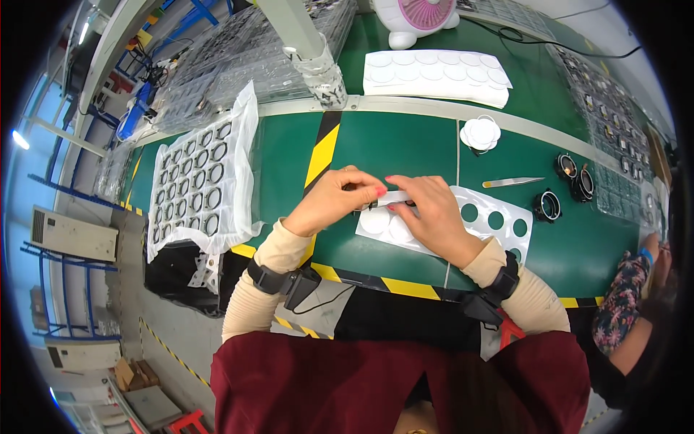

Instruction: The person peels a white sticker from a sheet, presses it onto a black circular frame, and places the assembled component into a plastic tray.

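Green bench top (pixel 405 141) w/ yellow-black edge tape, workshop floor off to the L. Small white pc (pixel 394 197) is up in the fingers, just over the far edge of the perforated sheet (pixel 482 230), at that sheet's L end; there's something dark at the pc's L end, but fingers hide it, so can't tell what. L hand (pixel 338 197) pinches the pc from its L, thumb vs fingertips; R hand (pixel 439 217) pinches its R end, wrist over the sheet's middle. For a clean job, prob. best to keep both pinches light & near the rim, turn the pc a bit at a time, and press evenly all round so nothing creases or sits off-centre; fingertips on the flat face could smudge it, I'd guess. Forearm prob. wants to stay off the sheet too, so it doesn't drag. White discs (pixel 400 231) show at the sheet's L end, open holes at its R. Beyond the sheet: stack of white rounds (pixel 480 134), tweezers (pixel 513 182) to the far R, and farther back a pile of disc sheets (pixel 434 81) + pink fan (pixel 424 14). R of the sheet: loose black rings (pixel 539 207), then a co-worker's floral sleeve (pixel 619 307). Well L of the sheet: lined tray (pixel 248 137) w/ rows of dark rings (pixel 215 173).
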`<action>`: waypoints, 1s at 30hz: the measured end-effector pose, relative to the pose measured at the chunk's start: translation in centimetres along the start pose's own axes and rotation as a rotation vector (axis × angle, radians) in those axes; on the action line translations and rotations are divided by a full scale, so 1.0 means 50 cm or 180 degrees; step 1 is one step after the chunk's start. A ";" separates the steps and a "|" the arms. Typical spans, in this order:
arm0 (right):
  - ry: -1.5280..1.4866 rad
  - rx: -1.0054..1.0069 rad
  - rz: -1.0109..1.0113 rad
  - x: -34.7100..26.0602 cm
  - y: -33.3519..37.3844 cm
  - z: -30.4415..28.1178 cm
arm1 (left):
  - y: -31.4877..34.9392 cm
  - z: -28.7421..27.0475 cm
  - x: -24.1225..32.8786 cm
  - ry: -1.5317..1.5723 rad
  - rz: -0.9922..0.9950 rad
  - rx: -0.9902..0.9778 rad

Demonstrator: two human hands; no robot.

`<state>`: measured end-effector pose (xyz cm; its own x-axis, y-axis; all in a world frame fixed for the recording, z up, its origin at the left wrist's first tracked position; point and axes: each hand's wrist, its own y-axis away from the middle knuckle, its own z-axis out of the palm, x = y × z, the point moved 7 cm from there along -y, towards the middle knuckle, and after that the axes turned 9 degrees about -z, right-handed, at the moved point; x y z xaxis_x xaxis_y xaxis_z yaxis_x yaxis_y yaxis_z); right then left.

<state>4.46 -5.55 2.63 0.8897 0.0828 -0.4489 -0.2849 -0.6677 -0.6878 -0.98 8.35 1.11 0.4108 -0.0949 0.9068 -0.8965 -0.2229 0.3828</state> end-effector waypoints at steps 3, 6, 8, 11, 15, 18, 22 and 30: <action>0.0014 -0.0186 0.0164 0.008 0.004 0.005 | -0.001 0.012 0.013 -0.1044 0.0463 -0.0113; 0.0149 -0.0158 0.0117 0.005 0.000 0.005 | -0.005 0.012 0.015 -0.1269 0.0647 -0.0081; 0.0263 -0.0135 0.0125 0.003 -0.006 0.009 | -0.006 0.011 0.015 -0.1378 0.0771 -0.0114; 0.0843 0.0189 -0.0778 -0.025 -0.010 0.005 | -0.031 0.004 -0.018 -0.0205 -0.0007 -0.0396; 0.0919 0.0087 -0.1183 -0.040 0.001 0.000 | -0.034 -0.008 -0.040 0.0139 -0.0736 -0.0425; 0.0899 0.0146 -0.1395 -0.055 0.005 -0.005 | -0.041 -0.018 -0.045 -0.0338 -0.0557 -0.0157; 0.0145 0.0320 -0.1261 -0.089 0.010 -0.009 | -0.039 -0.054 -0.029 -0.1452 0.0463 0.0483; -0.2051 0.1148 0.1046 0.031 -0.009 -0.060 | -0.023 -0.094 0.106 -0.0264 0.0443 0.0881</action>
<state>7.04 -7.35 3.95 0.3914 0.4073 -0.8251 -0.6916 -0.4612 -0.5558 1.46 12.68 6.29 0.3097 -0.2194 0.9252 -0.8706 -0.4567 0.1832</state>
